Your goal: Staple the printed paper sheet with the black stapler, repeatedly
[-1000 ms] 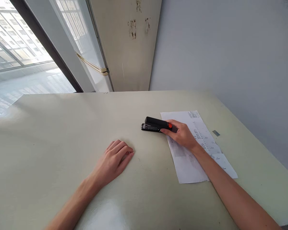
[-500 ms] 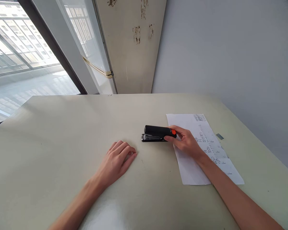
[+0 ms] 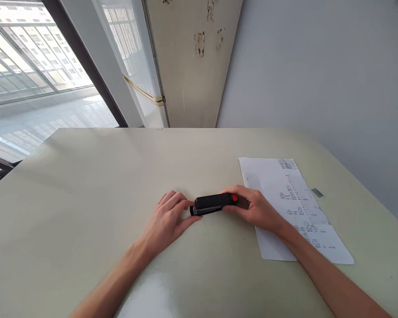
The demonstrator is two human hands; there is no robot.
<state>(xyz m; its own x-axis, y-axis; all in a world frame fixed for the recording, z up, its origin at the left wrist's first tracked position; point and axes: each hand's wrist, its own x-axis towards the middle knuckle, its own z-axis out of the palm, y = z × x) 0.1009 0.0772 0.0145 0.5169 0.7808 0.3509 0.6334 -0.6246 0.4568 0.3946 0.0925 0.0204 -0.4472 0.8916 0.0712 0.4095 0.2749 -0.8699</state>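
Observation:
A black stapler (image 3: 215, 202) with a red patch at its right end lies between my two hands near the middle of the table. My right hand (image 3: 252, 205) grips that right end, thumb on the near side and fingers on the far side. At the left tip, my left hand (image 3: 170, 216) has its thumb and index finger closed around the stapler's front end. Under my right wrist and forearm is a printed white sheet of paper (image 3: 268, 190).
The pale table (image 3: 102, 185) has a small grey-green piece (image 3: 317, 192) right of the paper. Behind it stand a stained cream cabinet or door panel (image 3: 192, 88) and a window (image 3: 26, 57) at left. A grey wall (image 3: 318, 70) runs along the right.
The stapler has come nearer and slightly left in my right hand, tilting a little. My left hand has moved right and taken hold of its left end. The view has shifted slightly.

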